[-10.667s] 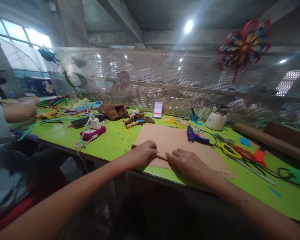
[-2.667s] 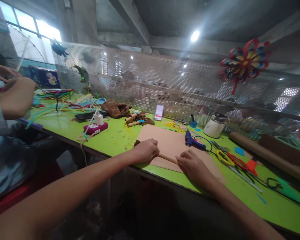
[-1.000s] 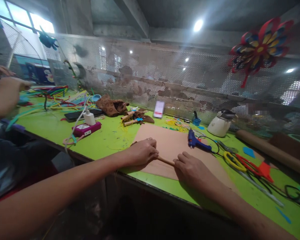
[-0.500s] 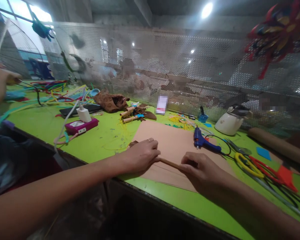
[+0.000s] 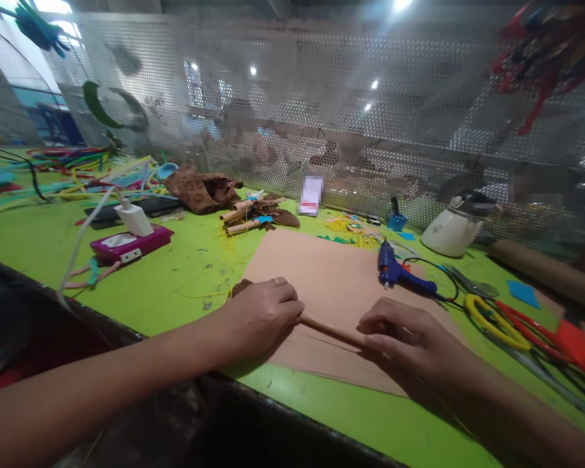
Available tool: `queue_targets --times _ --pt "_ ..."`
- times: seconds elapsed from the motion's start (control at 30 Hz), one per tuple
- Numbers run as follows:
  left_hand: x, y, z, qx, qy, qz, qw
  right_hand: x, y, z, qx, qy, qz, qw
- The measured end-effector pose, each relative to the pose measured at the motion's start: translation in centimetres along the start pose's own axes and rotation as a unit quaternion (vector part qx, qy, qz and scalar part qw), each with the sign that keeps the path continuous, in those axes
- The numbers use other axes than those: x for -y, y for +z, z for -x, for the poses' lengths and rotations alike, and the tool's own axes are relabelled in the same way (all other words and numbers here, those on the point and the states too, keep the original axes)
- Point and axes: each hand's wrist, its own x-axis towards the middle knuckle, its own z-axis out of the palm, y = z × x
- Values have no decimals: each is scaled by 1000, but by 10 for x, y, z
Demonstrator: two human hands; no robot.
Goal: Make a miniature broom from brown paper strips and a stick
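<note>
A thin brown paper roll (image 5: 334,330) runs between my two hands, low over a sheet of brown paper (image 5: 316,260) on the green table. Its left end is inside the closed fingers of my left hand (image 5: 266,315), which rests on the sheet's left edge. My right hand (image 5: 404,331) pinches the other end between thumb and fingers. A dark brown ridged piece (image 5: 238,287) sticks out behind my left hand; most of it is hidden. Beyond my right hand, on the sheet, lies a blue glue gun (image 5: 394,272).
Yellow-handled scissors (image 5: 492,322) and red-handled ones (image 5: 526,325) lie at right near a white jug (image 5: 453,227). At left are a purple power strip (image 5: 131,247), a brown cloth bag (image 5: 199,188) and several coloured strips. A perforated metal screen (image 5: 283,84) stands behind the table.
More of the paper roll shows between my hands, which are farther apart. The view has tilted down and shifted. Another person's hand at far left has mostly left the picture.
</note>
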Motion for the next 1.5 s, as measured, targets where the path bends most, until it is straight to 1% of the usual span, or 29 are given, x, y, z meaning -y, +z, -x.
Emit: queue_targets --times 0.13,0.27,0.43,0.6,0.67,0.77,0.8,0.9,0.97,1.1,1.23,1.33,1.43,1.5 --pt "-2 -2 1 -2 -1 9 1000 2 -8 2 3 -43 -10 999" --pt "-3 -1 0 -5 -12 -1 1000 7 0 3 -7 -73 16 997" --pt "-3 2 -2 5 -11 -26 1000 -1 12 2 -38 -65 35 997" --pt "-3 3 -6 29 -20 -48 998 -9 10 -3 -46 -45 22 998" --pt "-3 3 -8 36 -18 -52 998 -10 8 -5 -71 -47 29 996" --pt "-3 4 -9 45 -19 -65 997 -9 8 -7 -136 -88 51 985" --pt "-3 4 -9 45 -21 -67 996 -9 8 -7 -146 -103 58 982" --pt "-3 4 -9 41 -24 -61 997 -6 11 -6 -130 -137 93 978" --pt "-3 4 -9 34 -28 -55 998 -5 13 -6 -115 -147 128 974" --pt "-3 4 -8 14 -38 -44 998 -6 16 -7 -113 -124 174 970" --pt "-4 2 -7 2 -26 -28 999 -8 17 -9 -91 -86 169 978" --pt "-4 0 -9 0 -10 -48 999 -11 18 -9 -100 -72 155 980" --pt "-4 0 -10 1 -3 -75 997 -11 16 -9 -126 -79 142 979" --pt "-4 2 -11 -1 3 -79 997 -10 14 -11 -110 -96 139 979"
